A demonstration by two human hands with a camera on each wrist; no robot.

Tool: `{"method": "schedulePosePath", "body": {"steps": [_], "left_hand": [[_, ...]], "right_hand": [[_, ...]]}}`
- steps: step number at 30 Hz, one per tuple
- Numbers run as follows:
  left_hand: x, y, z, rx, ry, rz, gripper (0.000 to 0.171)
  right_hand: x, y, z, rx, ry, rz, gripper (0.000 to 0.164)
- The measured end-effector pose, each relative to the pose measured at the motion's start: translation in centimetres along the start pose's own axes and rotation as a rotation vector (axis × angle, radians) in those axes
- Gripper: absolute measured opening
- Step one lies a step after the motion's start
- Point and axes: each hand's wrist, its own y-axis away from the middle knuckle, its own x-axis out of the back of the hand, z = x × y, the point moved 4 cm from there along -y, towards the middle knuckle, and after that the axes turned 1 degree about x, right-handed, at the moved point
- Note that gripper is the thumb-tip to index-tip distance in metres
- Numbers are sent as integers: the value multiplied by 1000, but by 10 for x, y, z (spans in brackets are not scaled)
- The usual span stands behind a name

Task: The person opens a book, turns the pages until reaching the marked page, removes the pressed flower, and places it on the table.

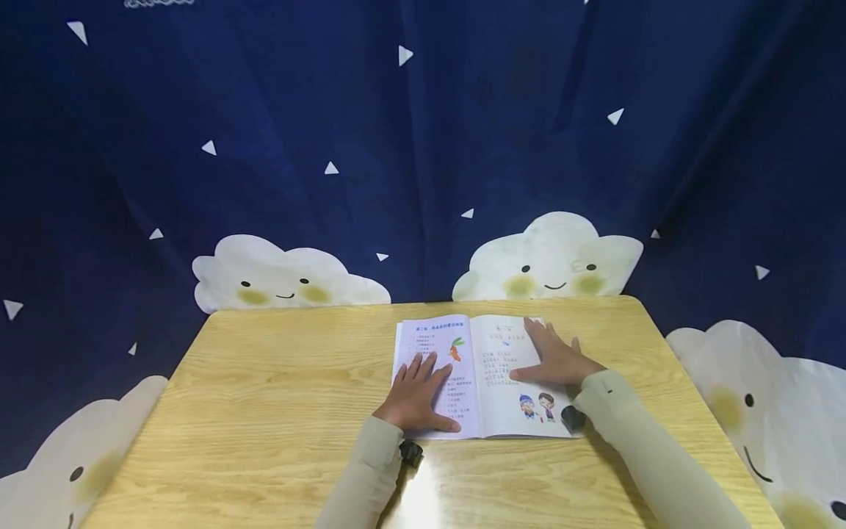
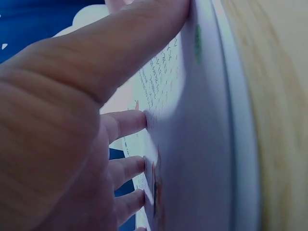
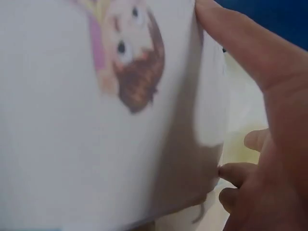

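Note:
An open book [image 1: 492, 411] lies flat on the wooden table, its left page tinted lilac with a carrot picture and its right page white with two cartoon children. My left hand [image 1: 415, 397] rests on the left page with spread fingers, the thumb near the page's lower part. Across the right page's outer side lies my right hand [image 1: 555, 356], thumb and fingers spread, fingertips by the upper right corner. In the left wrist view, the left fingertips touch the printed page [image 2: 192, 144]. The right wrist view has the right thumb on the page [image 3: 72, 159] beside a cartoon child's head.
The light wooden table [image 1: 277, 397] stretches out around the book. Behind it hangs a dark blue curtain [image 1: 423, 147] with white triangles and smiling clouds. Small black devices [image 1: 411, 453] sit at both wrists.

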Motion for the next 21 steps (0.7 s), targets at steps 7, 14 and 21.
{"method": "schedulePosePath", "body": {"steps": [7,14,21], "left_hand": [[4,2,-1,7,24,-13,107],[2,1,-2,12,11,-17,108],[1,0,-4,18,8,-10,108]], "right_hand": [[3,3,-2,13,-162,-34,118],[5,3,-4,-24,-352,-71,102],[11,-1,-5,-36,-513,-42,91]]}}
